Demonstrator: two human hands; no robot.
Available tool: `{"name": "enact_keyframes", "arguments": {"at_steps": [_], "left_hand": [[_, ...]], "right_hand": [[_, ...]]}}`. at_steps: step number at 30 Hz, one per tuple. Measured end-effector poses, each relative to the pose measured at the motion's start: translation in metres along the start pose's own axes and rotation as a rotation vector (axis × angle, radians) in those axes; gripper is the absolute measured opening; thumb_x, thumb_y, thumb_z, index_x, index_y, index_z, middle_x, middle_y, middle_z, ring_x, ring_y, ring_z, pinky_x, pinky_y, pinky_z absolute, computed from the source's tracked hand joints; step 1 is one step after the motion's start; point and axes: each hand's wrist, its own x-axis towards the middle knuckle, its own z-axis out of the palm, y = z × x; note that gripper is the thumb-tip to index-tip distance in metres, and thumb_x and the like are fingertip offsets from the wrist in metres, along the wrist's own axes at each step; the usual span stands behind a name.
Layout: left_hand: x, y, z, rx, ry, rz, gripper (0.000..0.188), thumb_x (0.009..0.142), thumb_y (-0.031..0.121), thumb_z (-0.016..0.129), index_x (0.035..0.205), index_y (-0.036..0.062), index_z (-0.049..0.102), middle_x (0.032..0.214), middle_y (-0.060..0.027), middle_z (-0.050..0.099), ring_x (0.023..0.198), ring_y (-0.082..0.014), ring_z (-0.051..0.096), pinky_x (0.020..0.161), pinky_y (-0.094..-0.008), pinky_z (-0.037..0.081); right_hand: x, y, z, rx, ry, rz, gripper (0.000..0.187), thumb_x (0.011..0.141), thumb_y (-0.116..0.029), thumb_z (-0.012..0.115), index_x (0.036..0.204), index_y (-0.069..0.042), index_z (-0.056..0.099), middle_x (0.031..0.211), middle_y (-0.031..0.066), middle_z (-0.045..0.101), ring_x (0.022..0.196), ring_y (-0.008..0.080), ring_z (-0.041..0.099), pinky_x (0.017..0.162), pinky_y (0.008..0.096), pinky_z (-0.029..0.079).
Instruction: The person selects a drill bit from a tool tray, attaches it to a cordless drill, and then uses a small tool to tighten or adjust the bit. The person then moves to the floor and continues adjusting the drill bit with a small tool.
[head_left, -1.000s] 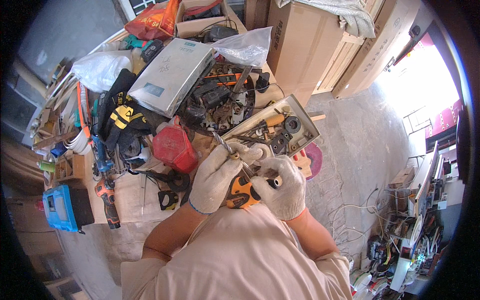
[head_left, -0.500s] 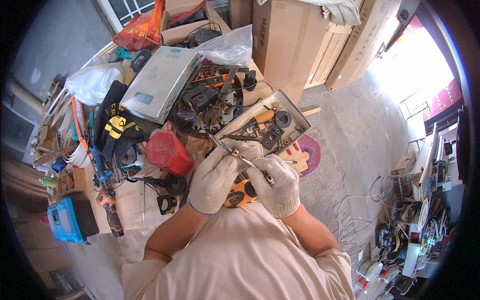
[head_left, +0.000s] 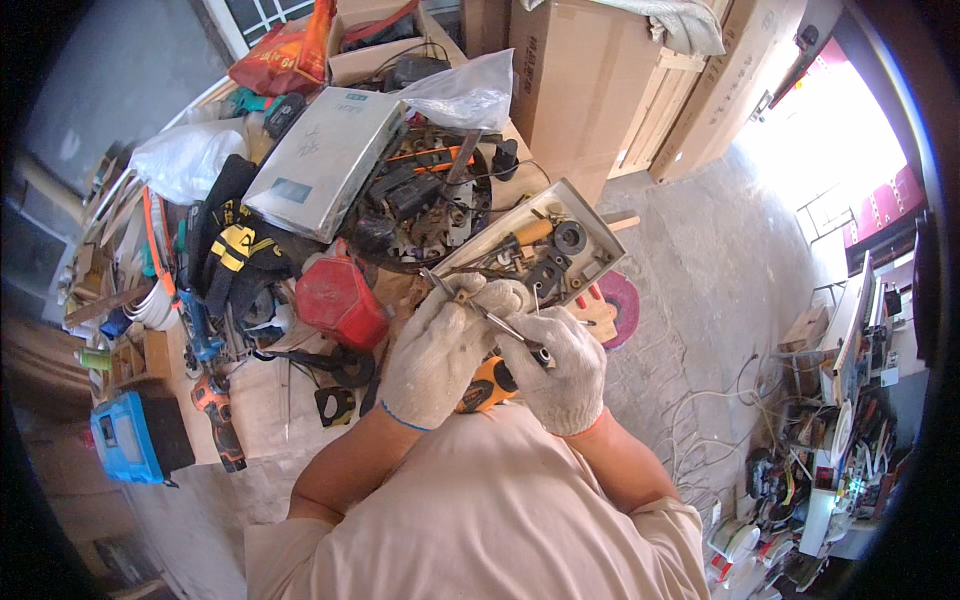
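Both hands wear pale knitted gloves and meet in front of my chest. My left hand (head_left: pixel 432 350) is closed around a spiral drill bit (head_left: pixel 437 283) with a small brass-coloured collar (head_left: pixel 461 297) on it. My right hand (head_left: pixel 556 370) pinches a slim shiny metal rod (head_left: pixel 497 322) in line with the bit; whether the two are one piece I cannot tell. A thin pin (head_left: pixel 536 298) stands up by its fingertips, and a round metal end (head_left: pixel 543 356) shows between the fingers. Beneath the hands lies a yellow-and-black power tool (head_left: pixel 487 385), partly hidden.
Just beyond the hands is a shallow tray (head_left: pixel 607 262) of small hardware. A red container (head_left: pixel 340 305), a grey flat case (head_left: pixel 320 165) and an orange cordless drill (head_left: pixel 218 415) crowd the bench on the left. Tall cartons (head_left: pixel 575 95) stand behind; cables (head_left: pixel 700 400) lie on the floor at right.
The bit and rod have turned slightly between my hands. My right hand has shifted a little to the right, and a thin pin now shows upright at its fingertips.
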Motion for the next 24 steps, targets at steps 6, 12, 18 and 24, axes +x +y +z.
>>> {"name": "enact_keyframes", "arguments": {"at_steps": [6, 12, 18, 24], "left_hand": [[0.005, -0.012, -0.015, -0.239, -0.003, 0.018, 0.051, 0.123, 0.036, 0.038, 0.161, 0.0036, 0.047, 0.162, -0.0139, 0.057, 0.152, -0.0331, 0.052, 0.132, -0.0539, 0.035], [0.004, -0.012, -0.021, -0.149, 0.147, -0.027, 0.051, 0.123, 0.035, 0.033, 0.162, 0.0061, 0.048, 0.164, -0.0140, 0.056, 0.154, -0.0330, 0.050, 0.134, -0.0524, 0.034], [-0.001, -0.007, -0.041, -0.231, 0.304, 0.013, 0.039, 0.120, 0.021, 0.047, 0.153, 0.0042, 0.055, 0.149, -0.0197, 0.067, 0.141, -0.0358, 0.063, 0.128, -0.0557, 0.045], [-0.009, -0.015, -0.056, -0.054, 0.353, -0.036, 0.035, 0.118, 0.024, 0.053, 0.148, 0.0054, 0.058, 0.145, -0.0217, 0.070, 0.139, -0.0378, 0.067, 0.123, -0.0583, 0.051]], "right_hand": [[0.007, 0.001, 0.009, 0.023, -0.030, 0.008, 0.017, 0.087, 0.000, 0.086, 0.104, -0.003, 0.081, 0.090, 0.0131, 0.076, 0.080, 0.0285, 0.075, 0.072, 0.0383, 0.059], [0.005, 0.017, 0.021, 0.015, -0.049, 0.051, 0.012, 0.088, -0.003, 0.085, 0.099, -0.004, 0.080, 0.089, 0.0130, 0.074, 0.078, 0.0293, 0.075, 0.070, 0.0394, 0.060], [0.004, 0.033, 0.007, 0.054, -0.024, 0.093, 0.015, 0.089, 0.002, 0.080, 0.103, 0.000, 0.080, 0.094, 0.0146, 0.075, 0.084, 0.0283, 0.075, 0.079, 0.0361, 0.060], [0.002, 0.049, -0.016, 0.180, 0.038, 0.343, 0.018, 0.101, 0.003, 0.061, 0.106, 0.005, 0.079, 0.096, 0.0083, 0.075, 0.086, 0.0146, 0.069, 0.079, 0.0288, 0.056]]}}
